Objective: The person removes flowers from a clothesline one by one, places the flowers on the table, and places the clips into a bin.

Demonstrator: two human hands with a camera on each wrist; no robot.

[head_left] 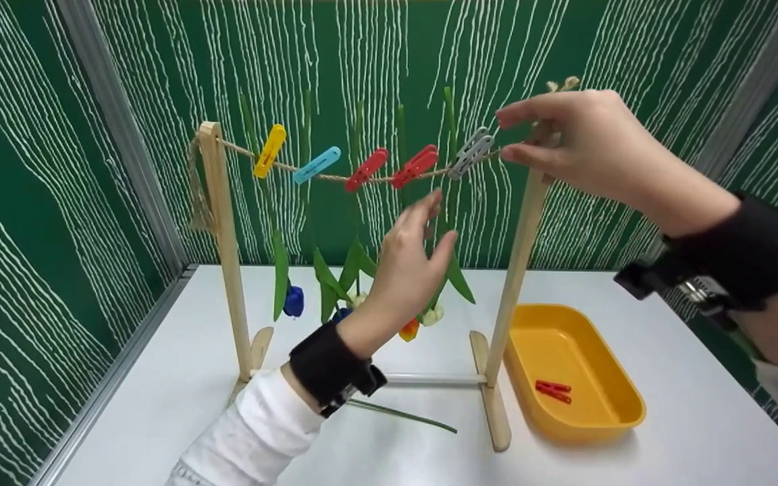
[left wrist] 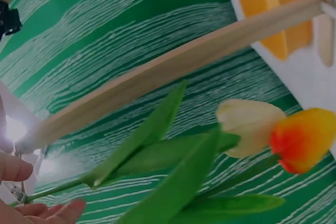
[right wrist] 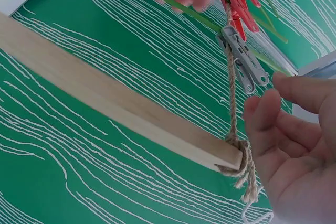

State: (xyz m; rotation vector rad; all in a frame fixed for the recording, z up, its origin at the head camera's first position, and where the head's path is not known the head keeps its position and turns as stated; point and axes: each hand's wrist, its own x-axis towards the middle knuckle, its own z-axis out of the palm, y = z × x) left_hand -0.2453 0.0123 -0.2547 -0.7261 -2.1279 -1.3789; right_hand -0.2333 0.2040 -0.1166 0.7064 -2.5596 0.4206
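A grey clothespin (head_left: 473, 155) clips a green tulip stem (head_left: 450, 111) to the twine (head_left: 329, 177) near the right post. Just right of it is my right hand (head_left: 588, 142), thumb and forefinger apart; the right wrist view shows the fingertips off the clip's handles. My left hand (head_left: 408, 263) is raised below the twine, fingers extended and thumb spread, beside the hanging stem, holding nothing. Yellow (head_left: 270, 151), light blue (head_left: 317, 165) and red clothespins (head_left: 367, 169) hold other stems along the line. Heads hang down, among them a white tulip (left wrist: 249, 127) and an orange-yellow tulip (left wrist: 304, 140).
A wooden frame (head_left: 232, 290) with two posts carries the twine. Right of it, a yellow tray (head_left: 575, 337) contains a red clothespin (head_left: 554, 391). One green stem (head_left: 409, 413) lies on the white table (head_left: 139, 405) in front of the crossbar. Green patterned panels surround the table.
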